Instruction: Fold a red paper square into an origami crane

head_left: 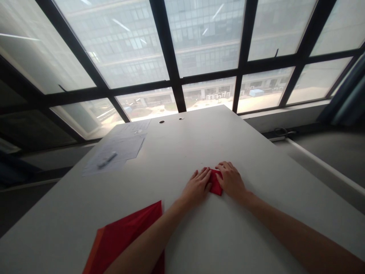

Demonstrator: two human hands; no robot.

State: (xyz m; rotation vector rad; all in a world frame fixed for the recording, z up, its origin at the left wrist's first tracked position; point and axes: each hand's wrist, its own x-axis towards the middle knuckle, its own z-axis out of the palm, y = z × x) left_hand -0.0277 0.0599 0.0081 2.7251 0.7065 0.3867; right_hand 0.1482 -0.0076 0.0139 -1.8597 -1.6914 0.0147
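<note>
A small folded piece of red paper [216,183] lies on the white table [182,152] between my hands. My left hand [199,185] rests flat over its left part, fingers stretched forward and the thumb near its front edge. On the other side, my right hand [231,179] touches the paper's right edge, with the fingers apart and slightly bent and the thumb reaching onto the red surface. Parts of the paper are hidden under both hands. A larger red sheet [128,232] with an orange strip along its left side lies under my left forearm.
Several white printed sheets [125,146] lie at the table's left edge, with a blurred pale marker-like object [107,160] on them. Two round holes [161,122] open near the far edge. Dark-framed windows [205,38] rise behind the table.
</note>
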